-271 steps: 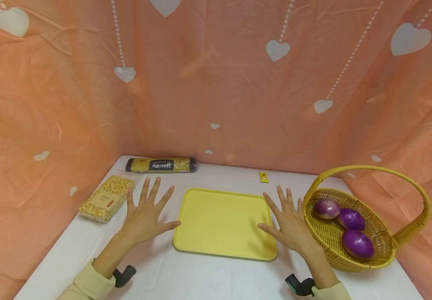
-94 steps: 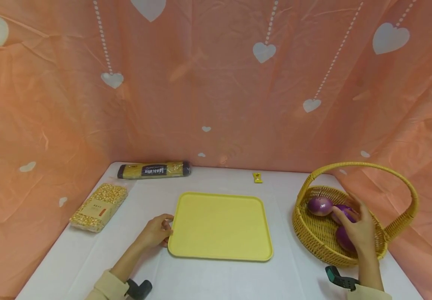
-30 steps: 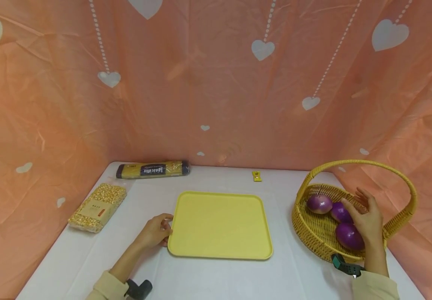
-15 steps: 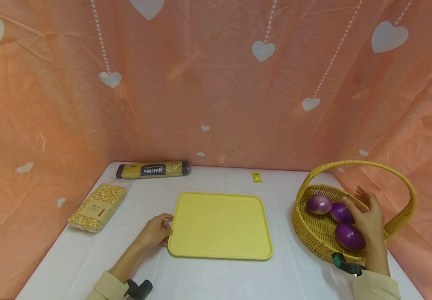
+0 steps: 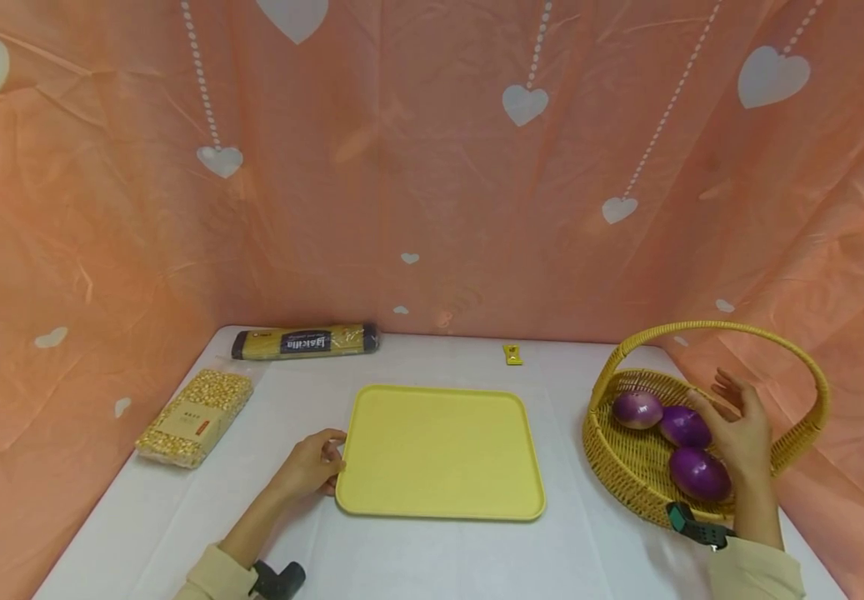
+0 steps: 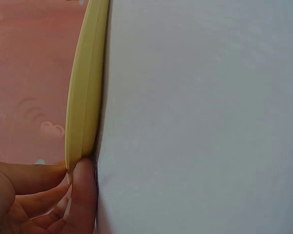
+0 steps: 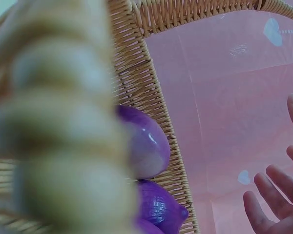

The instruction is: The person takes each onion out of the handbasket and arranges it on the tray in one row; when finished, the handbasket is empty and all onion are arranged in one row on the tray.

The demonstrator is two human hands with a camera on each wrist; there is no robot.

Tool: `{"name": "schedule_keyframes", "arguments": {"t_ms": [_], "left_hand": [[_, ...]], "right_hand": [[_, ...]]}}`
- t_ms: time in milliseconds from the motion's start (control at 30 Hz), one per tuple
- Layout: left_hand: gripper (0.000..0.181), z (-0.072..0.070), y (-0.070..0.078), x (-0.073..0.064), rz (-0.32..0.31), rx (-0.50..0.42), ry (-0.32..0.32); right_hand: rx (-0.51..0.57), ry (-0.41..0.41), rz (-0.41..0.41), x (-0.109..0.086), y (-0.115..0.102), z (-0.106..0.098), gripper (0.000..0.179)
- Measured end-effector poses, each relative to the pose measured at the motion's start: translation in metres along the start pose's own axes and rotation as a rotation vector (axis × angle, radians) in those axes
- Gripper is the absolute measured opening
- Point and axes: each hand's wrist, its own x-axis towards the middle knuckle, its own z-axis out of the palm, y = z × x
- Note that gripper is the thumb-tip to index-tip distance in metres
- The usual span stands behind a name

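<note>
Head view: the left hand (image 5: 310,462) grips the left rim of the yellow tray (image 5: 442,454), which lies flat on the white desk (image 5: 439,558); a hold at the edge probably serves to steady the tray while leaving its surface unobstructed. The right hand (image 5: 742,429) holds nothing, its thumb and fingers spread apart above the right side of the wicker basket (image 5: 617,492), an attitude that leaves room between them for something rounded. Three purple onions sit in the basket: one nearest the person (image 5: 701,473), one in the middle (image 5: 685,427) and one farthest away (image 5: 637,410). Its wall presumably stops them rolling off. A bag of yellow kernels (image 5: 195,417) and a long noodle pack (image 5: 304,342) lie left of and behind the tray, apart from both hands; a small yellow packet (image 5: 512,355) lies behind it.

Left wrist view: the tray shows edge-on. One digit meets its lip and another is tucked beneath, a pinch that suits so thin a rim.

Right wrist view: a blurred wicker part fills the foreground. The fingers are parted and clear of the onions, two plainly visible against the basket wall.
</note>
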Motion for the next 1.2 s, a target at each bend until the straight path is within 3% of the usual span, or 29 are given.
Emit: {"name": "schedule_keyframes", "arguments": {"t_ms": [267, 767, 933, 1200], "left_hand": [[0.042, 0.0, -0.001, 0.001, 0.003, -0.001, -0.003], [0.043, 0.001, -0.002, 0.002, -0.02, -0.005, 0.018], [0.043, 0.002, -0.002, 0.001, -0.039, -0.009, 0.02], [0.043, 0.0, -0.001, 0.001, -0.031, -0.011, 0.007]], "right_hand": [[0.026, 0.019, 0.011, -0.002, -0.027, -0.002, 0.058], [-0.026, 0.043, 0.019, 0.007, -0.029, -0.006, 0.057], [-0.021, 0.034, 0.013, 0.011, -0.02, -0.005, 0.056], [-0.014, 0.017, 0.004, 0.027, 0.022, -0.006, 0.059]]}}
